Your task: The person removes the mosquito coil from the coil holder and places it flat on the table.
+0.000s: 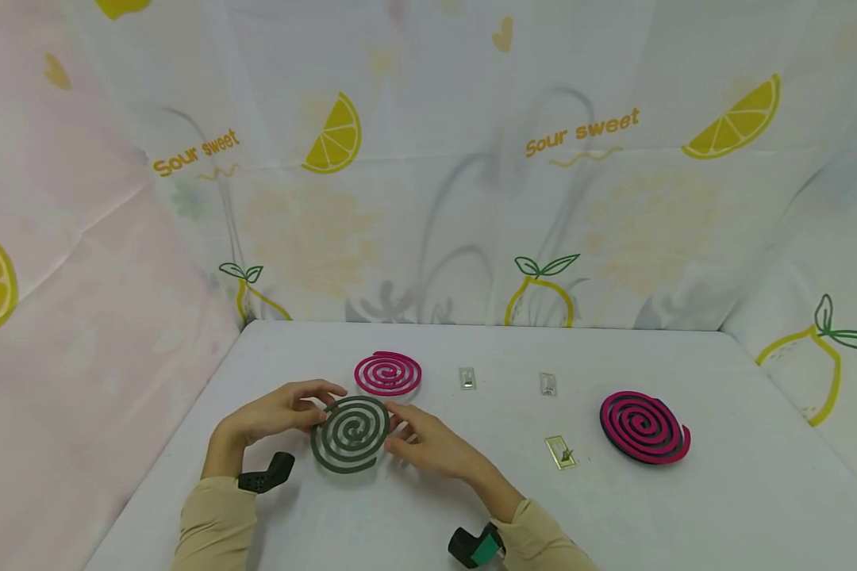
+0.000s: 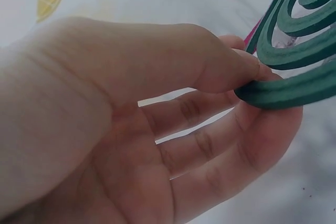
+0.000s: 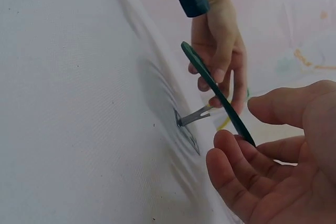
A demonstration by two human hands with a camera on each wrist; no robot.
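1. While my left hand (image 1: 278,416) pinches its left rim between thumb and fingers, the dark-green flat spiral coil (image 1: 355,429) sits between both hands, above the white table (image 1: 657,523); round, so no long axis.
2. My right hand (image 1: 432,444): loosely spread at the right rim, thumb clear; firm contact, cannot tell.
3. Below the coil: one grey metal stand with upright prong (image 3: 191,117); touching, cannot tell.
4. Just beyond: one magenta spiral coil (image 1: 389,373).
5. Rightward: two small silver metal stands (image 1: 467,378) (image 1: 547,385), one gold-coloured metal stand (image 1: 561,453).
6. Far right: one magenta coil (image 1: 643,426) stacked on one dark coil (image 1: 612,444).
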